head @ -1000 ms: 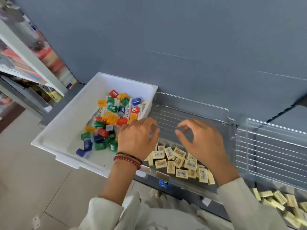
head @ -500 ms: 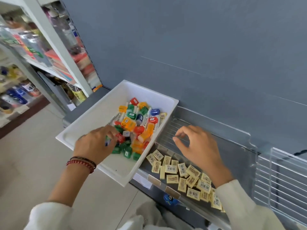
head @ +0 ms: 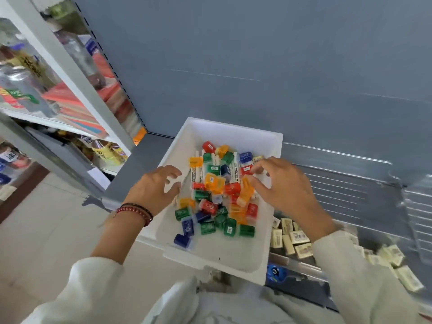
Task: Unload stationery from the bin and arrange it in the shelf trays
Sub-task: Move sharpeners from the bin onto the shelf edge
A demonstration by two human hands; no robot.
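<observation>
A white plastic bin (head: 211,254) sits on the grey shelf in front of me. It holds several small coloured sharpeners (head: 214,208) in red, green, blue and orange, and a few white markers (head: 194,175). My left hand (head: 154,189) hovers over the bin's left rim with fingers spread and nothing in it. Over the bin's right side, my right hand (head: 284,187) has its fingers apart just above the pile and holds nothing. The clear shelf tray (head: 350,183) to the right holds several pale yellow erasers (head: 293,237) with barcode labels.
A white shelving unit (head: 70,73) with bottles and packets stands to the left. A grey back panel (head: 257,66) rises behind the bin. A second clear tray (head: 418,206) sits at the far right. Tiled floor (head: 46,230) lies at lower left.
Both hands left the eraser tray and moved over the bin. My left hand drew back from the pile to the left rim; my right hand crossed from the tray to the pile.
</observation>
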